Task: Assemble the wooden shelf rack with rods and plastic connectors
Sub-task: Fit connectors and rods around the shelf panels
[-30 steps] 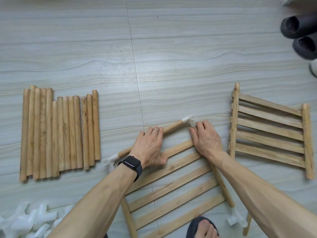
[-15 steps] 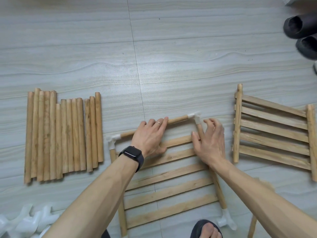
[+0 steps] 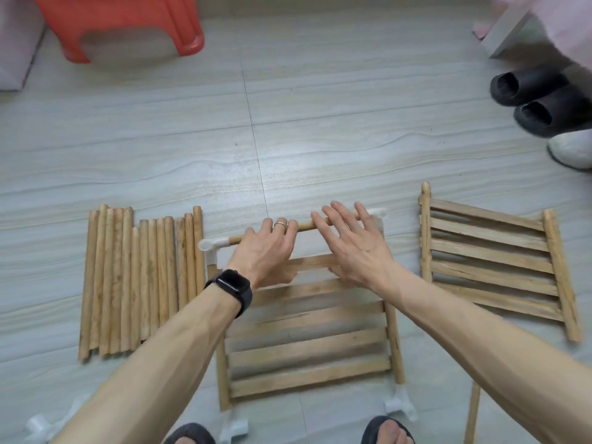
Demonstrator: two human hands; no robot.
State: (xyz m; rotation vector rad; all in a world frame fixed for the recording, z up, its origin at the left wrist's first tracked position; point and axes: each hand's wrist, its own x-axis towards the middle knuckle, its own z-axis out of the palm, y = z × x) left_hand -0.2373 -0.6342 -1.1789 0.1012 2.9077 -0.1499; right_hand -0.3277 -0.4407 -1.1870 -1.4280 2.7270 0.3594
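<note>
Left grip (image 3: 266, 251): fingers curled over the top rod (image 3: 237, 240), thumb down by a slat. Right grip (image 3: 355, 248): flat, fingers spread over the same rod, bit blurry, can't tell if touching. Rod runs btw 2 white connectors (image 3: 214, 245) at the far edge of the shelf panel (image 3: 307, 350) on the floor. Spare rods (image 3: 141, 283) to the left, 2nd panel (image 3: 487, 261) on the right.
</note>
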